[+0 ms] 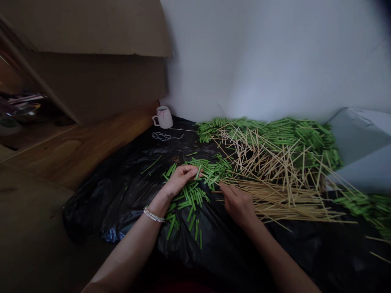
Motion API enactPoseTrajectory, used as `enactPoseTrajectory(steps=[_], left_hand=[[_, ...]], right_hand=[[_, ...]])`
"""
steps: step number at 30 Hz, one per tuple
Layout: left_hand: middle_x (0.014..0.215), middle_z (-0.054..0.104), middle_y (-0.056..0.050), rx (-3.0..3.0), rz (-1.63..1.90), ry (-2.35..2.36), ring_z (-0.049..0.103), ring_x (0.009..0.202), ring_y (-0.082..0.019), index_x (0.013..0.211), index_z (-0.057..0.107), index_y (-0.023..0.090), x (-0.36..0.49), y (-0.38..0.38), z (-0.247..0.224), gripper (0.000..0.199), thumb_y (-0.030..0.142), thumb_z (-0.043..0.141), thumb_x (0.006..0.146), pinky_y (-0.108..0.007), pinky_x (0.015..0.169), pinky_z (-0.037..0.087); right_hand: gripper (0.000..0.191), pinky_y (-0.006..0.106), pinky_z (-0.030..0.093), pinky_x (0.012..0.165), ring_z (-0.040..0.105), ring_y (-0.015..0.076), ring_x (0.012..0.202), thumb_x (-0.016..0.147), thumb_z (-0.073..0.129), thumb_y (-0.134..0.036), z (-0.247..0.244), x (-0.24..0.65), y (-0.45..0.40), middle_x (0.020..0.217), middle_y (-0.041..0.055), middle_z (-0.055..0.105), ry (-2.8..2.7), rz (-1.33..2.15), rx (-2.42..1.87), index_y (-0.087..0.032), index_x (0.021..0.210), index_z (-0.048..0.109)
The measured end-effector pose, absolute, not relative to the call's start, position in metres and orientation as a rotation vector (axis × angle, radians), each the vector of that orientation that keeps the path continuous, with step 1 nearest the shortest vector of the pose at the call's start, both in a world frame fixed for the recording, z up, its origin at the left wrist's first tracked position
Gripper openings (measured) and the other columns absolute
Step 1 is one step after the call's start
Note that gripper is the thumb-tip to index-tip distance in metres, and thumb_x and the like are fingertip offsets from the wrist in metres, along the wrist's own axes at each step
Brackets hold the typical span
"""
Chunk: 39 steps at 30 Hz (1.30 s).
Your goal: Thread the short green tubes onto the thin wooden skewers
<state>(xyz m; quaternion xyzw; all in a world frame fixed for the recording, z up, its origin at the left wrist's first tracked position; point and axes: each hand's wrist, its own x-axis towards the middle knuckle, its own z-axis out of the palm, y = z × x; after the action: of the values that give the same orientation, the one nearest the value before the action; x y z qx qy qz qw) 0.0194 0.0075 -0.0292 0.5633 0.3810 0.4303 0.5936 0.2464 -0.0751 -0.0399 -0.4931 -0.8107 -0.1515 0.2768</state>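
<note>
My left hand [182,176], with a beaded bracelet at the wrist, pinches a short cut green stem piece [198,171] between thumb and fingers. Closed around a thin bamboo skewer [215,180] is my right hand [239,202]; the skewer points left toward the piece. Whether its tip has entered the piece I cannot tell. Loose green stem pieces [192,196] lie under and around my left hand. A bundle of bare bamboo skewers [287,199] lies just right of my right hand. Behind it, many skewers carry rows of green pieces in a heap [282,131].
Black plastic sheeting [116,191] covers the work surface. A white mug [165,118] and a tangle of white string [163,136] sit at the back left. Cardboard [100,77] rises behind on the left. More green pieces [366,207] lie far right, near a pale box-like object [363,138].
</note>
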Motion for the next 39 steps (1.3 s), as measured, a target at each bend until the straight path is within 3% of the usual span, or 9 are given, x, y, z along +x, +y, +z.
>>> enactPoseTrajectory(steps=[15, 21, 26, 39], left_hand=[[0.083, 0.074, -0.006, 1.498, 0.979, 1.034, 0.065, 0.078, -0.019, 0.084, 0.075, 0.014, 0.0198, 0.0066, -0.0237, 0.03, 0.043, 0.068, 0.078, -0.029, 0.078, 0.048], [0.082, 0.074, -0.006, 1.516, 0.988, 1.025, 0.065, 0.078, -0.018, 0.082, 0.075, 0.014, 0.0214, 0.0063, -0.0222, 0.028, 0.041, 0.068, 0.077, -0.028, 0.078, 0.048], [0.08, 0.074, -0.005, 1.33, 1.036, 0.964, 0.065, 0.073, -0.016, 0.09, 0.074, 0.015, 0.0213, 0.007, -0.0255, 0.03, 0.038, 0.076, 0.071, -0.029, 0.075, 0.049], [0.07, 0.072, -0.004, 1.323, 0.954, 0.942, 0.064, 0.064, -0.014, 0.076, 0.073, 0.014, 0.0189, 0.0083, -0.0257, 0.023, 0.034, 0.08, 0.066, -0.027, 0.069, 0.049]], right_hand=[[0.033, 0.025, 0.035, 0.054, 0.058, 0.0123, 0.061, 0.085, 0.045, -0.01, -0.0397, 0.241, -0.0784, 0.073, 0.0011, 0.066, -2.191, -0.428, -1.422, -0.017, 0.11, 0.066], [0.032, 0.024, 0.036, 0.054, 0.058, 0.0121, 0.062, 0.086, 0.045, -0.011, -0.0416, 0.2398, -0.0775, 0.075, 0.0022, 0.067, -2.192, -0.386, -1.448, -0.018, 0.109, 0.066], [0.032, 0.023, 0.037, 0.057, 0.059, 0.0114, 0.064, 0.089, 0.043, -0.012, -0.0386, 0.241, -0.0776, 0.075, 0.0014, 0.066, -2.149, -0.348, -1.438, -0.018, 0.112, 0.065], [0.036, 0.025, 0.037, 0.057, 0.055, 0.0118, 0.062, 0.084, 0.043, -0.006, -0.0391, 0.2428, -0.0788, 0.074, 0.002, 0.064, -2.189, -0.48, -1.367, -0.015, 0.111, 0.064]])
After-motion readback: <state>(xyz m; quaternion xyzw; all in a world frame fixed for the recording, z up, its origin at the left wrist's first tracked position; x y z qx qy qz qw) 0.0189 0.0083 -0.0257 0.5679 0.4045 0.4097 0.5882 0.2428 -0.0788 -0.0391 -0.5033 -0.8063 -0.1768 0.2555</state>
